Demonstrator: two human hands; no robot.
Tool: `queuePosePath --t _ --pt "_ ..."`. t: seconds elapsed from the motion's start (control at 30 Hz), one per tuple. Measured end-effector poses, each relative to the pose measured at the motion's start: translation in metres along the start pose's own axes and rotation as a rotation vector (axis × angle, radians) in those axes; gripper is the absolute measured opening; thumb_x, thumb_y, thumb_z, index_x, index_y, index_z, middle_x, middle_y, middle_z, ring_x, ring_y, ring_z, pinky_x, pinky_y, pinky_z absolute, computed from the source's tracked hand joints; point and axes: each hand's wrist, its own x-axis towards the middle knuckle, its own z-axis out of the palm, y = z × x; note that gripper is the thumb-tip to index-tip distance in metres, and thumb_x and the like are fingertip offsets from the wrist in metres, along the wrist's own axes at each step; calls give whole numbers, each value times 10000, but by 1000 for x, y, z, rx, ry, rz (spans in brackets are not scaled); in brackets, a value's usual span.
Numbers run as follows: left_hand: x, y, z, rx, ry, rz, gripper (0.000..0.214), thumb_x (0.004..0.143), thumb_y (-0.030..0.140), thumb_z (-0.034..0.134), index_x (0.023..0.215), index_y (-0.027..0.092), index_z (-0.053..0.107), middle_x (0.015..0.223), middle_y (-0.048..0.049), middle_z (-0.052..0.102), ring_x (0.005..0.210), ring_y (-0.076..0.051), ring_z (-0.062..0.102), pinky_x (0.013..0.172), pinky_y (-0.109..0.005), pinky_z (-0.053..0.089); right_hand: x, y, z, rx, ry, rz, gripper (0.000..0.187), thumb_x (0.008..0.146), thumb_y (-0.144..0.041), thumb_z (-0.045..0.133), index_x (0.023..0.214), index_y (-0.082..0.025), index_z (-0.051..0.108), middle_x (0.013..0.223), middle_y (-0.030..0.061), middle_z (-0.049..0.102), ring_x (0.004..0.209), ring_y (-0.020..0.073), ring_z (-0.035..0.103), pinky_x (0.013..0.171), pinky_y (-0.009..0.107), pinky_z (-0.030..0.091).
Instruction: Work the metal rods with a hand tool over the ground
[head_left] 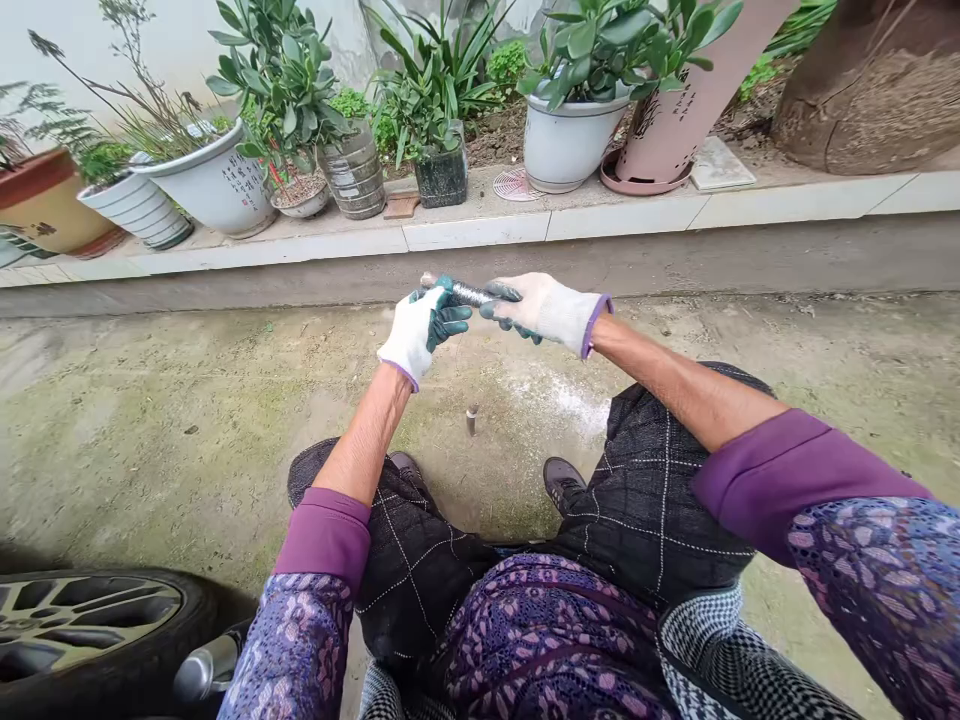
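Note:
In front of me, both hands in white gloves with dark green palms hold a short rod with a dark, shiny, silvery surface (471, 294). I cannot make out exactly what kind of thing it is. My left hand (426, 325) is closed around its left part, and a pale brownish end sticks out past the fingers. Over the right end, my right hand (536, 305) is closed, hiding that end. The rod is roughly level above the concrete. Below it, a small dark peg with a lighter top (471, 420) stands upright on the ground between my feet.
White powder (566, 400) is scattered on the concrete ground (187, 380). Ahead runs a low tiled ledge (472, 232) with potted plants, including a white pot (574, 140) and a pink planter (660, 130). A wheel (90, 630) lies at lower left beside a metal cylinder (199, 672).

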Motion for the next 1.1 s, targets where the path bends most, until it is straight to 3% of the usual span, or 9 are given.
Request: queuePosePath --t 0.13,0.27,0.37,0.53,0.73,0.83,0.93,1.03,1.1 --pt "10 -15 25 -35 -15 -51 233 838 367 684 853 150 599 590 -15 630 463 -103 577 487 -229 472 -4 16 -6 -427 200 -73 363 881 -377 570 1196 -201 615 1037 84 666 801 195 590 657 298 403" --pt "8 -17 42 -79 -157 -5 176 785 277 697 798 168 560 579 29 581 431 -70 501 453 -211 424 -20 27 -18 -462 289 -54 405 929 -362 481 1289 -202 572 1108 106 661 859 217 606 694 311 409" --pt "0 -12 48 -56 -223 78 155 737 210 692 746 176 541 532 72 488 390 -38 390 412 -191 356 -34 26 -28 -269 295 -65 374 920 -363 498 1239 -199 601 1026 84 684 819 199 603 689 303 433" --pt "-17 -6 54 95 -235 219 168 670 162 705 681 171 538 524 77 441 394 -28 351 371 -190 296 -56 20 -44 365 88 146 187 888 -310 518 1002 -193 609 623 -34 526 436 89 390 372 228 318" --pt "-27 -17 61 46 -418 144 223 674 265 737 709 188 531 473 100 367 351 -33 290 334 -201 244 -69 37 -51 735 -106 142 219 849 -400 621 899 -189 588 594 -54 503 384 53 332 308 192 232" --pt "-26 -27 64 2 -369 164 245 672 277 731 708 195 503 470 105 354 352 -30 276 332 -196 221 -63 45 -46 666 -84 119 241 866 -410 586 916 -176 603 616 -34 532 416 68 391 327 197 309" --pt "-22 -36 63 -30 -315 175 241 668 282 723 744 195 511 464 112 348 355 -33 276 333 -195 216 -52 47 -37 419 37 71 299 812 -342 639 1057 -169 634 701 -15 574 485 88 473 372 209 401" --pt "-16 -40 60 -87 -280 160 254 652 272 730 769 190 521 465 118 347 358 -30 267 338 -190 209 -43 45 -30 191 216 -4 424 749 -267 698 1163 -199 639 802 -7 622 518 74 478 416 197 407" --pt "-13 -39 57 -137 -297 156 265 645 255 737 769 189 512 477 118 358 363 -24 260 342 -184 202 -41 43 -29 174 254 -4 393 752 -259 702 1137 -196 652 784 -9 629 487 60 442 409 195 373"
